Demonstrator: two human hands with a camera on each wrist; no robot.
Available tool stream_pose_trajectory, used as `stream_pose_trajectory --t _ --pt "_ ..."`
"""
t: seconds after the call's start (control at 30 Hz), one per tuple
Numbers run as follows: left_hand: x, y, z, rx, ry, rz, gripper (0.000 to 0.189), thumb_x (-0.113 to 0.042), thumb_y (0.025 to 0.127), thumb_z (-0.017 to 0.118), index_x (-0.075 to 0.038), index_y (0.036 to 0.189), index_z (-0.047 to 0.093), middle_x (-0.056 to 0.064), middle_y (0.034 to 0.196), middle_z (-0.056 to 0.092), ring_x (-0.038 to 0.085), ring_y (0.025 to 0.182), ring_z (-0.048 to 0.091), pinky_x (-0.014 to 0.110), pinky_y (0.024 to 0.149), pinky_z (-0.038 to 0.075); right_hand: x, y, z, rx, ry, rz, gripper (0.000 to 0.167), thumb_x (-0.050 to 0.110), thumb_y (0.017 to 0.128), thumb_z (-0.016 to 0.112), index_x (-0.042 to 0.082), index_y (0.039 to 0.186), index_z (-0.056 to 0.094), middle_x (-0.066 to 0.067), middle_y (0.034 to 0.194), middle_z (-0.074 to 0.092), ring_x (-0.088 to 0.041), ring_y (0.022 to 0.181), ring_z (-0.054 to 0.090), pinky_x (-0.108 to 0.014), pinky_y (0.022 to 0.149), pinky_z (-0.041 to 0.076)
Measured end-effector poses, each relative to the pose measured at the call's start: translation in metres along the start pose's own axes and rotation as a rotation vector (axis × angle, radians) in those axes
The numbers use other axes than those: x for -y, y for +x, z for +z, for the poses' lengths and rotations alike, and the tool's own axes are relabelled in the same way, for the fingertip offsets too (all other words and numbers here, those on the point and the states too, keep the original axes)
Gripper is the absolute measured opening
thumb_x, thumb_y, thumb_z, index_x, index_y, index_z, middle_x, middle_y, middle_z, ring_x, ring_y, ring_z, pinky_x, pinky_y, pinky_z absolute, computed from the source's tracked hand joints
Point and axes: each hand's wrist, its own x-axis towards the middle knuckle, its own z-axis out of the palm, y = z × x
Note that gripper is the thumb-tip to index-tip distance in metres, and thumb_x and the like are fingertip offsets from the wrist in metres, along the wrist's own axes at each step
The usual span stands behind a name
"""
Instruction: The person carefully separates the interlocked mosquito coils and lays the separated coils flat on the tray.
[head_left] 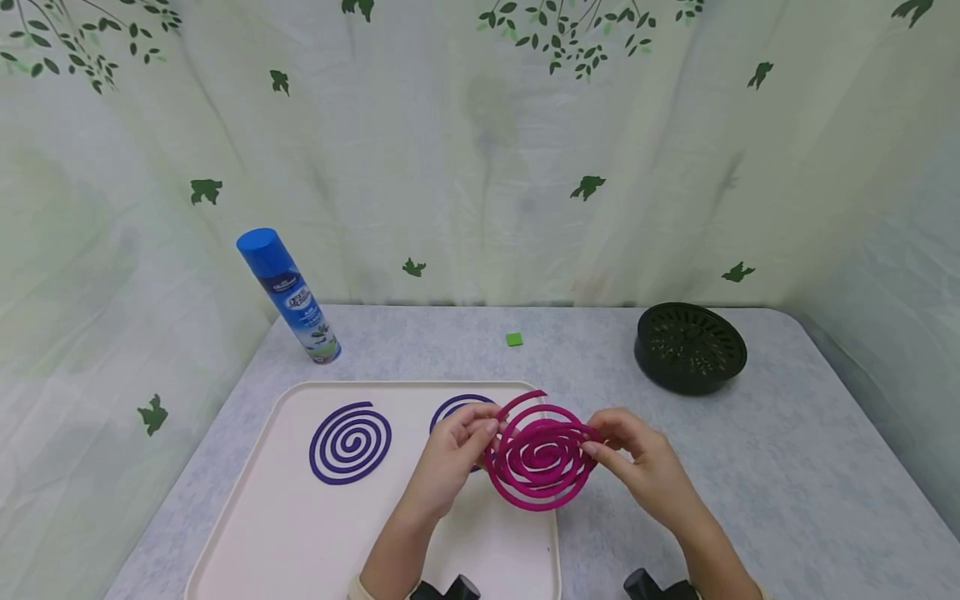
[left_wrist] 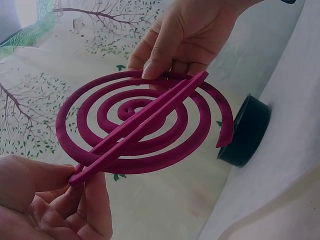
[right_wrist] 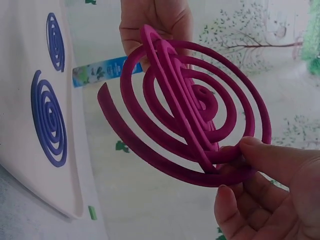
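Coils in magenta [head_left: 542, 454], interlocked: held up over right edge of tray [head_left: 292, 529], left hand [head_left: 453, 447] and right hand [head_left: 637, 460] pinching opposite sides. Blue spirals [head_left: 352, 445], 2: flat on tray. Spray can [head_left: 291, 298], 1: behind tray. Dark container [head_left: 691, 350], 1: right rear of table [head_left: 750, 492].

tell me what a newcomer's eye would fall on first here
Probably the magenta spirals, held between the left grip and right grip by the right edge of the tray. Then perhaps the blue can at back left and round black container at back right. Two dark-blue spirals lie on the tray.
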Motion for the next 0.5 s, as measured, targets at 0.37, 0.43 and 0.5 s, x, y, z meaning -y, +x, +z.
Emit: stream_pose_trajectory --t 0.37,0.43,0.5 --pt "0.001 0.0011 0.0013 -0.023 0.018 -0.004 0.02 -0.006 0.093 0.048 0.004 0.109 0.054 0.014 0.091 0.06 0.015 0.077 0.056 0.022 0.064 0.051 0.0022 0.0 -0.0007 0.003 -0.001 0.108 0.012 0.009 0.081 0.065 0.01 0.093 0.066 0.005 0.079 0.064 -0.013 0.069 0.059 -0.027 0.06 0.052" --pt "0.0005 0.001 0.0016 -0.024 0.022 -0.003 0.02 -0.006 0.093 0.048 0.004 0.109 0.054 0.014 0.091 0.06 0.016 0.077 0.056 0.022 0.064 0.051 0.0033 -0.0003 -0.0009 0.009 0.012 0.119 0.012 0.009 0.081 0.065 0.009 0.094 0.065 0.004 0.079 0.064 -0.013 0.069 0.06 -0.027 0.061 0.053" --pt "0.0001 0.0008 0.0019 -0.027 0.024 -0.001 0.02 -0.006 0.092 0.048 0.004 0.109 0.054 0.014 0.091 0.06 0.015 0.077 0.056 0.022 0.064 0.051 0.0048 -0.0007 -0.0012 0.015 0.02 0.138 0.013 0.009 0.082 0.065 0.009 0.094 0.065 0.004 0.08 0.064 -0.014 0.069 0.06 -0.028 0.061 0.053"
